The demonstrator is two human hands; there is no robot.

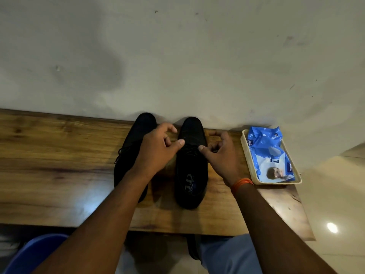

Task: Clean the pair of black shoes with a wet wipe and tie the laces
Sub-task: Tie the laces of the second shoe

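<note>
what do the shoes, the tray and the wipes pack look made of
Right shoe: smooth black leather or imitation, faint sheen. Left shoe: matte black, possibly suede or fabric. Tray: cream plastic, by its thin moulded rim. Wipes pack: glossy crinkled blue plastic film.

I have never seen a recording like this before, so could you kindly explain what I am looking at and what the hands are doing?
There is no machine here, and only one picture, from a camera worn on a person's head, looking down at a wooden table against a wall. Two black shoes stand side by side. The left hand and right hand meet over the right-side shoe, fingers curled at its laces; whether they actually pinch the laces is hard to tell. The left-side shoe lies partly under the left arm. A blue wet-wipe pack lies in a tray.
</note>
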